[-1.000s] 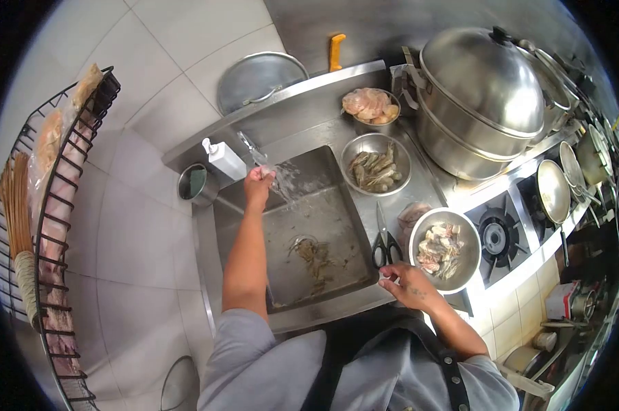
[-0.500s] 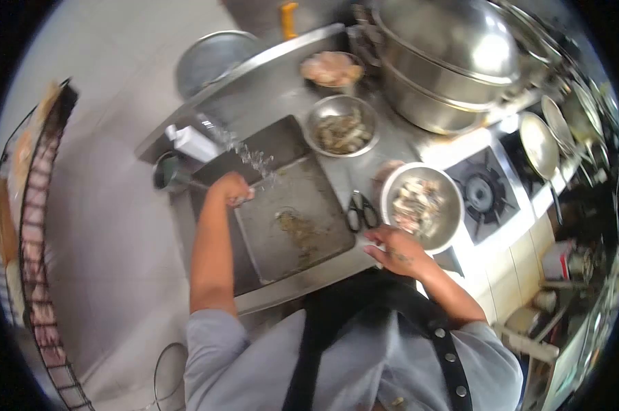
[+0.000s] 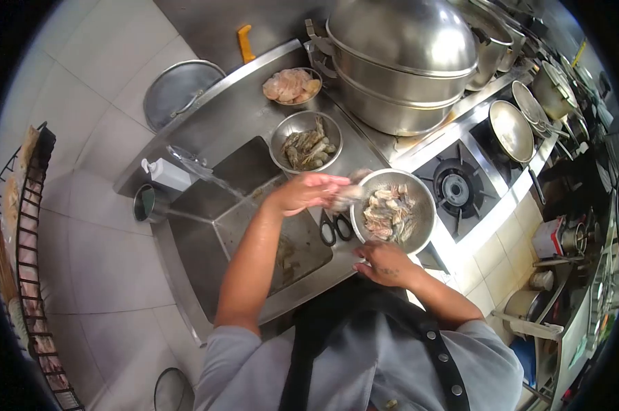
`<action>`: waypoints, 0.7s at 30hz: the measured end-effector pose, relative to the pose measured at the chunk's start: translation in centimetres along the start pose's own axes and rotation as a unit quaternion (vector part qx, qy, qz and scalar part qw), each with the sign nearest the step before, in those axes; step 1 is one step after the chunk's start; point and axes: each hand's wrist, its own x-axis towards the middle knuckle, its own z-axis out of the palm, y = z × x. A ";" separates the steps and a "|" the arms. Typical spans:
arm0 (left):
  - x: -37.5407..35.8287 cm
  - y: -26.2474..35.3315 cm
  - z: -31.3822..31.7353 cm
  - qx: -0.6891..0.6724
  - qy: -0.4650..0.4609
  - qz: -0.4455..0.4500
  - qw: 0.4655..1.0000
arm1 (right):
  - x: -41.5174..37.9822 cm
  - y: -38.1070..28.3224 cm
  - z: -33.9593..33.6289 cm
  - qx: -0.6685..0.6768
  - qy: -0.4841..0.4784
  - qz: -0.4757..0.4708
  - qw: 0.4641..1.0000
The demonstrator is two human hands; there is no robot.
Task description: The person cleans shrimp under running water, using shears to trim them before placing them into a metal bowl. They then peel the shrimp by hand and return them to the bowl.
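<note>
My left hand (image 3: 311, 192) reaches across the sink (image 3: 237, 236) toward a steel bowl of shrimp (image 3: 391, 214), fingers stretched out. At its fingertips a greyish-brown blur, probably a shrimp (image 3: 348, 197), overlaps the bowl's left rim. My right hand (image 3: 385, 264) is at the bowl's near rim, its thumb and fingers pinched together. A small pale bit shows at those fingertips; I cannot tell what it is. Black-handled scissors (image 3: 335, 229) lie on the sink edge left of the bowl. A second steel bowl with whole grey shrimp (image 3: 309, 149) stands behind my left hand.
Water runs from a faucet (image 3: 191, 163) into the sink. A white bottle (image 3: 167, 174) and metal cup (image 3: 149, 203) stand at the left. Pale meat pieces (image 3: 292, 86) fill a bowl at the back. A large steamer (image 3: 402, 68) and gas burner (image 3: 456, 188) are to the right.
My left hand has moved right, from the running water over the sink to the shrimp bowl, and its fingers have straightened. My right hand stays by the near rim. The whole view has shifted.
</note>
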 end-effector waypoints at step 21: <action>15.3 -5.0 -16.7 0.546 0.375 -0.073 0.746 | 11.7 1.6 15.1 -0.205 0.125 0.251 0.938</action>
